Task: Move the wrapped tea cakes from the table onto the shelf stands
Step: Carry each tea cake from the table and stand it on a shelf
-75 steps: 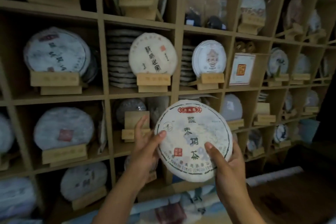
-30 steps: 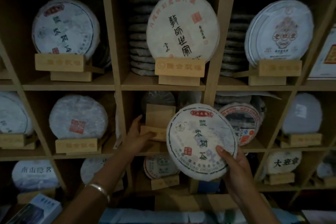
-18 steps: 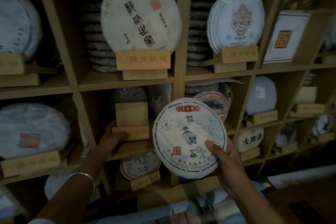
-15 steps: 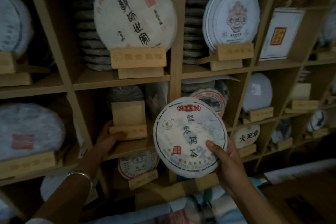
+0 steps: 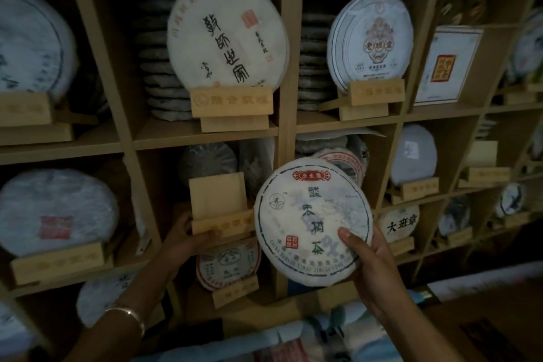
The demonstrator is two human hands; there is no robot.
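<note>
The right hand (image 5: 373, 261) has its grip clamped on a wrapped tea cake (image 5: 313, 222), thumb across the lower front of the paper and fingers behind its right edge. The cake is held upright in the air in front of the wooden shelf (image 5: 283, 132), facing the camera, just right of an empty wooden stand (image 5: 219, 209) in the middle cubby. Its white wrapper carries a red cartouche at the top, a small round logo at left, a column of four dark green characters down the middle, a little red seal at lower left, and a ring of Latin letters along the bottom edge, partly readable as "CHINA YUNNAN SIMAO"; the rest is too blurred.

The left hand (image 5: 183, 239), with a metal bangle (image 5: 129, 313) on its wrist, has its grip closed on the lower left corner of the empty stand.

In the cubby above, a large cream-wrapped cake (image 5: 227, 34) with black seal-script calligraphy and a red square stamp sits on a stand with engraved characters. To its right, another cake (image 5: 371, 38) shows an ornate emblem. Lower right, a cake (image 5: 399, 223) bears bold black characters.
</note>
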